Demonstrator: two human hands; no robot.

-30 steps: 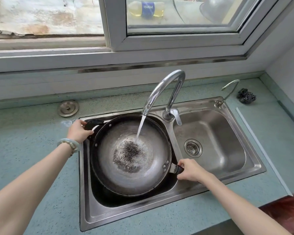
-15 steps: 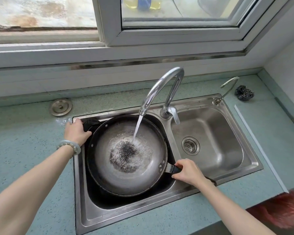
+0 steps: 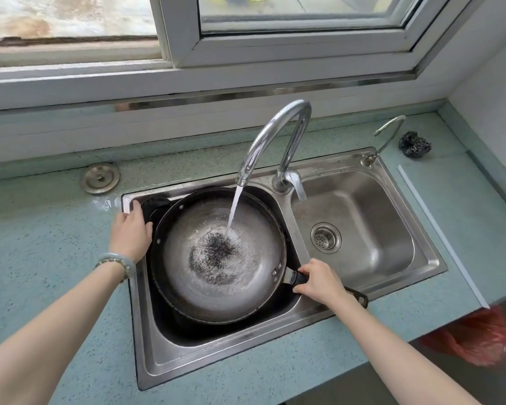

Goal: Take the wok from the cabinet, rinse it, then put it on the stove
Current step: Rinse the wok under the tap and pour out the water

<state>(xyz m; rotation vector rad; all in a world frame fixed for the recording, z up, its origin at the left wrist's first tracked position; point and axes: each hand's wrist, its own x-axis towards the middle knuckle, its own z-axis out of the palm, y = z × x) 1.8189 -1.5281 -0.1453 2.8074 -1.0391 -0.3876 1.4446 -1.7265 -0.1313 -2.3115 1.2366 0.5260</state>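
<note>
A dark, worn wok (image 3: pixel 216 255) sits in the left basin of the steel double sink (image 3: pixel 275 325). Water streams from the curved faucet (image 3: pixel 275 135) into the wok's middle, where a dark speckled patch shows. My right hand (image 3: pixel 319 280) grips the wok's long black handle near the rim; the handle's end sticks out past my wrist. My left hand (image 3: pixel 130 229) holds the wok's left rim, with the fingers curled over its edge. A pale bead bracelet is on that wrist.
The right basin (image 3: pixel 354 229) holds only its drain strainer. A round metal cover (image 3: pixel 100 178) lies on the teal counter at the back left, a steel scouring ball (image 3: pixel 414 144) and small second tap (image 3: pixel 387 135) at the back right. A red bag (image 3: pixel 473 337) hangs below the counter edge.
My left hand slid from the wok's small back-left handle down to its left rim. The water pool in the wok has spread. My right hand keeps its grip.
</note>
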